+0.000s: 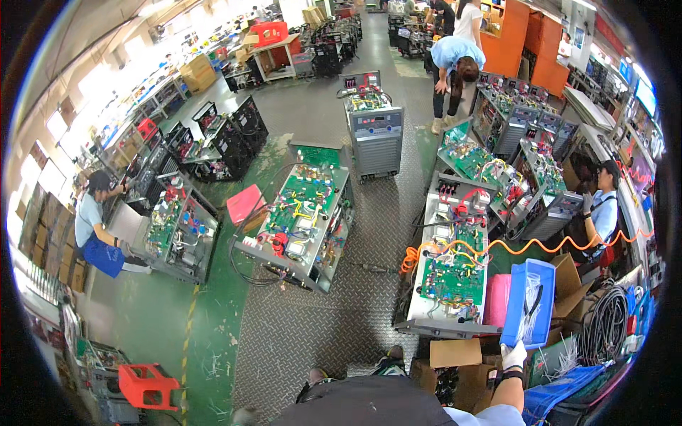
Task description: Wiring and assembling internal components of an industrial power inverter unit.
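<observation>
My right hand [513, 355], in a white glove with a black band at the wrist, grips the near end of a blue plastic bin [516, 302]. Thin white strips [526, 325] that look like cable ties lie in the bin, along with a slim black item [535, 299] I cannot identify. The bin is tilted beside an open machine chassis [455, 273] with green circuit boards and coloured wires. A pink block [497, 298] sits between chassis and bin. My left hand is out of view.
An orange coiled hose [497, 245] stretches across the right side. Cardboard boxes [455, 353] and coiled black cable [604, 330] lie near my right arm. More open chassis [302, 213] stand ahead on the metal floor. Co-workers are at left [96, 227], right [604, 209] and far back [455, 60].
</observation>
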Action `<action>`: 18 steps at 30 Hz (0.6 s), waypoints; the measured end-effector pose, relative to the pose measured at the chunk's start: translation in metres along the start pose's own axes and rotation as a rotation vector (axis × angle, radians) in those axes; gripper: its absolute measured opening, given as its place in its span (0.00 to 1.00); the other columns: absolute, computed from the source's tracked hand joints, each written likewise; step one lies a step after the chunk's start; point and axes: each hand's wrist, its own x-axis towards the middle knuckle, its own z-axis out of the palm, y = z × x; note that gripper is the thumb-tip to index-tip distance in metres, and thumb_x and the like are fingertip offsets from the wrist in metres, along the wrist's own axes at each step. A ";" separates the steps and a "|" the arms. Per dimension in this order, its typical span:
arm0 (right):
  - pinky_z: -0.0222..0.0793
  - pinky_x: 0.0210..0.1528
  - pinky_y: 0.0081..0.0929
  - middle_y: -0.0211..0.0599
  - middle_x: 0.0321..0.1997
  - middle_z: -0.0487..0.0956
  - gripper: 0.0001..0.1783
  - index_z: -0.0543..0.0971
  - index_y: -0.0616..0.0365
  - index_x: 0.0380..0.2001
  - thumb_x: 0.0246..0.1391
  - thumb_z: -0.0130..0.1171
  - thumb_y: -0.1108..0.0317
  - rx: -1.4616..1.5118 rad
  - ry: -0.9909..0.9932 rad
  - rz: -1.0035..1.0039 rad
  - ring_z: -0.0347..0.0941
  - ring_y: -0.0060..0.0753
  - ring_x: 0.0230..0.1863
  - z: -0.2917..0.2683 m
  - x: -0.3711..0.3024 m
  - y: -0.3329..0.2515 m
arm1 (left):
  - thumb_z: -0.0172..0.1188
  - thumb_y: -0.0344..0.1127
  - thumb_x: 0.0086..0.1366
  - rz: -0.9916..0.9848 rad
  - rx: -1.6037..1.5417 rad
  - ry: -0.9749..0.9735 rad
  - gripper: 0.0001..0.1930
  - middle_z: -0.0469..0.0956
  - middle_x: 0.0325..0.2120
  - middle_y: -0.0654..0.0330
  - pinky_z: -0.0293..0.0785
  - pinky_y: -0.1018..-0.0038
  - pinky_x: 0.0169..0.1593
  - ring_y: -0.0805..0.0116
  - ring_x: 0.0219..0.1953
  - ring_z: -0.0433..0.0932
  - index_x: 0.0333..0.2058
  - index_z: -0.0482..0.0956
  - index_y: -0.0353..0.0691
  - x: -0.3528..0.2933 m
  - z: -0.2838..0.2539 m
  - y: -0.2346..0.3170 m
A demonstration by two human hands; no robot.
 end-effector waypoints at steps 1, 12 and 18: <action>0.73 0.29 0.30 0.39 0.34 0.73 0.09 0.71 0.57 0.39 0.58 0.46 0.66 0.255 0.005 0.100 0.72 0.35 0.31 0.005 -0.004 -0.004 | 0.58 0.50 0.58 0.093 0.009 -0.006 0.20 0.79 0.39 0.49 0.72 0.61 0.43 0.52 0.41 0.78 0.41 0.80 0.40 -0.005 0.010 0.017; 0.71 0.19 0.24 0.35 0.32 0.77 0.14 0.71 0.56 0.43 0.57 0.51 0.61 0.024 0.148 0.106 0.73 0.32 0.21 0.058 -0.117 -0.037 | 0.54 0.50 0.59 0.022 -0.120 -0.142 0.21 0.80 0.38 0.52 0.72 0.63 0.47 0.53 0.42 0.78 0.43 0.79 0.42 -0.006 0.000 0.142; 0.70 0.17 0.27 0.37 0.31 0.77 0.13 0.71 0.57 0.42 0.57 0.49 0.63 -0.159 0.017 -0.055 0.73 0.34 0.19 0.091 -0.187 -0.044 | 0.54 0.52 0.60 0.031 0.063 -0.209 0.23 0.78 0.43 0.53 0.71 0.63 0.49 0.54 0.45 0.77 0.47 0.77 0.43 0.028 0.035 0.079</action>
